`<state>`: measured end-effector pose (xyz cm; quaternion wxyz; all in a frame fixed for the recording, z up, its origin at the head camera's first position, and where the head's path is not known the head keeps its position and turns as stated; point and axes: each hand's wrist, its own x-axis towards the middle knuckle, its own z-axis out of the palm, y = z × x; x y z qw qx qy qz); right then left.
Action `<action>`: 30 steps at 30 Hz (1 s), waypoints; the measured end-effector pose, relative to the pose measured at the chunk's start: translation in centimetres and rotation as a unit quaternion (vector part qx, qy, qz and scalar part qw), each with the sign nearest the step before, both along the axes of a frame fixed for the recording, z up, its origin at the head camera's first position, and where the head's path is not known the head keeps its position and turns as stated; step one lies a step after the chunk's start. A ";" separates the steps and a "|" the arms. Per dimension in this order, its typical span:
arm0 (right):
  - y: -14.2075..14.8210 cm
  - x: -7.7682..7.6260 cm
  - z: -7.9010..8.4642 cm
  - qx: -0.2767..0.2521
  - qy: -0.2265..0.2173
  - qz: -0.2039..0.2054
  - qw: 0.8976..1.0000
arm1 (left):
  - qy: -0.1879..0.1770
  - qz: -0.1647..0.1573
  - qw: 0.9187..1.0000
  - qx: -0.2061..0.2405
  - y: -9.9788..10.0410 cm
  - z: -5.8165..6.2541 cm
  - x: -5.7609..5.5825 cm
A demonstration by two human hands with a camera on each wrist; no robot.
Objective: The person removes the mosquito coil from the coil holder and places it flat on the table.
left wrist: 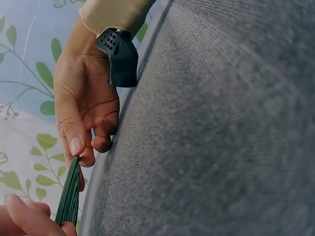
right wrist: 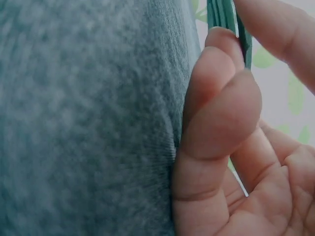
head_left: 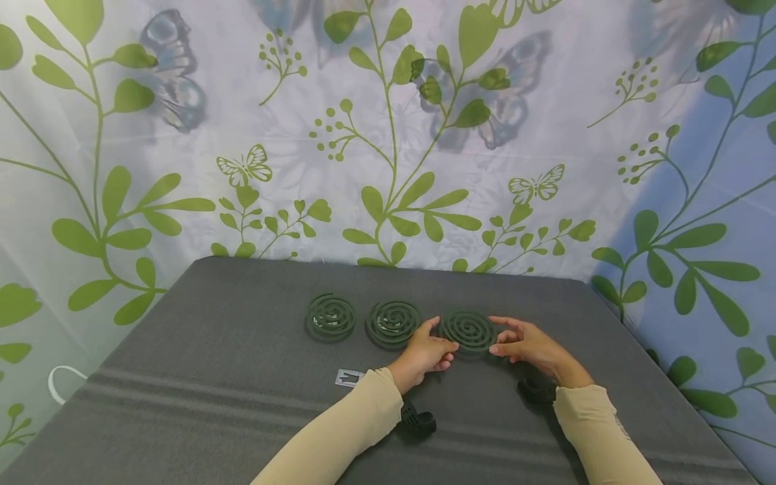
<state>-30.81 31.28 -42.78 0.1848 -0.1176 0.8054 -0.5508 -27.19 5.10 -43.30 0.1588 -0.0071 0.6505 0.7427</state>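
A dark green mosquito coil [head_left: 468, 331] is held between both hands at the right end of a row of three. The left hand [head_left: 426, 354] grips its left edge, thumb on the near rim and index finger stretched to the far side. On the opposite edge the right hand [head_left: 532, 349] pinches with thumb and fingers. Seen edge-on in the left wrist view, the coil [left wrist: 69, 191] looks thin and layered. Two more coils lie to the left, a middle coil [head_left: 393, 325] close by the left hand and a left coil [head_left: 330, 318] farther off.
A small flat metal coil stand [head_left: 348, 378] lies on the grey cloth-covered table [head_left: 230, 337], near the left sleeve. Pale metal pieces show through the two left coils. Behind the table hangs a leaf-and-butterfly printed curtain [head_left: 291, 135]. Black wrist devices [head_left: 418, 423] hang under both wrists.
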 end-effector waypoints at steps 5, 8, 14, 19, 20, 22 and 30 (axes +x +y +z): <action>-0.1 -0.1 -0.2 0.013 -0.002 -0.002 1.000 | -0.012 -0.005 1.000 0.001 -0.1 -0.2 -0.1; -0.1 -0.1 -0.3 0.016 -0.003 -0.005 1.000 | -0.016 -0.005 1.000 0.000 -0.1 -0.2 -0.1; -0.3 0.1 -0.2 0.015 -0.005 -0.014 1.000 | -0.019 -0.012 1.000 0.000 -0.1 -0.3 -0.1; -0.5 0.2 -0.3 0.021 -0.007 -0.030 0.999 | -0.016 -0.016 1.000 -0.003 -0.1 -0.2 0.0; -0.6 0.1 -0.3 0.022 -0.007 -0.032 0.999 | -0.015 -0.016 1.000 -0.003 -0.1 -0.2 0.0; -0.6 0.1 -0.4 0.024 -0.007 -0.040 0.999 | -0.015 -0.016 1.000 -0.005 -0.1 -0.2 0.0; -0.6 0.2 -0.5 0.019 -0.007 -0.049 0.999 | -0.015 -0.021 0.999 -0.020 -0.1 -0.2 -0.1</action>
